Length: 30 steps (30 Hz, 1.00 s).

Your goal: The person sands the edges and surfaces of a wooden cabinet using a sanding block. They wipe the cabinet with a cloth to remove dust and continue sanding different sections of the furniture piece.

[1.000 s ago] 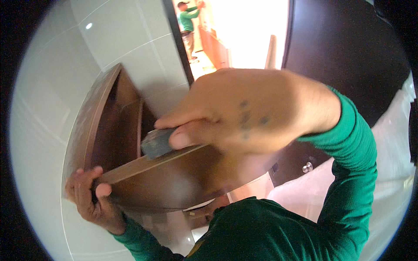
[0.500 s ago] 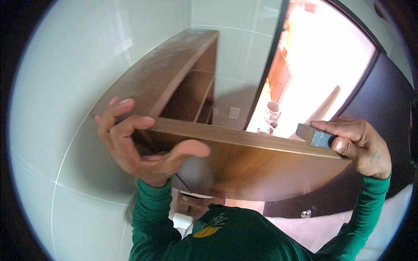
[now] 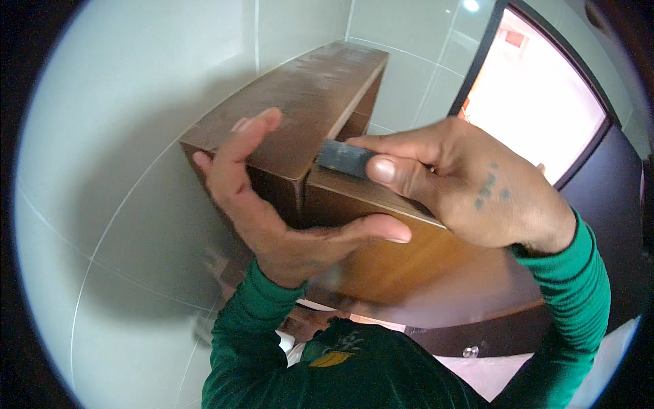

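Observation:
A brown wooden cabinet [image 3: 300,112] is fixed along the tiled wall, its top streaked with pale dust. Its door [image 3: 415,269] stands swung out towards me. My right hand [image 3: 477,187] pinches a small grey sanding block [image 3: 344,159] between thumb and fingers. The block rests on the door's top edge [image 3: 381,194], at the end beside the cabinet corner. My left hand [image 3: 272,221] is open around that corner, fingers by the cabinet's top and side, thumb stretched in front of the door. Whether its fingertips touch the wood I cannot tell.
Pale tiled wall [image 3: 136,82] runs close along the left and behind the cabinet. A bright doorway [image 3: 538,95] with a dark frame lies at the far right, next to a dark panel [image 3: 606,184]. A small round shiny knob [image 3: 471,352] shows below.
My right hand has slid the sanding block left along the door's top edge, from the outer end to the cabinet corner. The view has shifted; my left hand stays spread around the corner.

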Tool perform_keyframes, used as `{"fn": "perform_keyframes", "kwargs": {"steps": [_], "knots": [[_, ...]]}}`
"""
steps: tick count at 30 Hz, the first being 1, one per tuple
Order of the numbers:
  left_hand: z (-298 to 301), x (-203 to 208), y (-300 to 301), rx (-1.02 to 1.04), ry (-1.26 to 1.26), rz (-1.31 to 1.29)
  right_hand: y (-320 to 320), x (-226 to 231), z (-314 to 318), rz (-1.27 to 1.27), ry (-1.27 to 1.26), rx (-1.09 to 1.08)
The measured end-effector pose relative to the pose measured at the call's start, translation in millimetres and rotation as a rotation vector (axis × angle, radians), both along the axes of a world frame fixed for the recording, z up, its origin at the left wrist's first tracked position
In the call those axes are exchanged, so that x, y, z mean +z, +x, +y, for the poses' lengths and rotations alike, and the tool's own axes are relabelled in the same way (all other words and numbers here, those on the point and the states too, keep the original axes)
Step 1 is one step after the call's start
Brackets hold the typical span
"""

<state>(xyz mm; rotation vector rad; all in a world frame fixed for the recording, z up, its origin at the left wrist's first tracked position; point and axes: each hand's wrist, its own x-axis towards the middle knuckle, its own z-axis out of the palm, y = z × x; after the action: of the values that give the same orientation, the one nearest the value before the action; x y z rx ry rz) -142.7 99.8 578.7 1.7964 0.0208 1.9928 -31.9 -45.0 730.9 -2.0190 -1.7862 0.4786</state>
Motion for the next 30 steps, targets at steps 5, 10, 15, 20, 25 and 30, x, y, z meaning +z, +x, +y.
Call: {"fn": "perform_keyframes", "kwargs": {"steps": [5,10,15,20,25,30], "knots": [[5,1,-1,0.115,0.054,0.058,15,7,-12,-0.015,-0.046,0.015],[5,4,-4,0.167,0.062,0.099,45,16,-73,-0.043,-0.02,-0.033],[4,-3,6,0.114,0.052,0.055,42,11,-94,0.027,-0.018,-0.134],[3,1,11,0.125,0.042,0.0,30,13,-26,-0.106,0.075,0.155],[-6,3,10,0.143,-0.05,0.067,48,-15,9,-0.413,0.476,0.499],[-4,13,3,0.325,0.19,0.176,52,-3,-38,-0.309,0.268,0.211]]}}
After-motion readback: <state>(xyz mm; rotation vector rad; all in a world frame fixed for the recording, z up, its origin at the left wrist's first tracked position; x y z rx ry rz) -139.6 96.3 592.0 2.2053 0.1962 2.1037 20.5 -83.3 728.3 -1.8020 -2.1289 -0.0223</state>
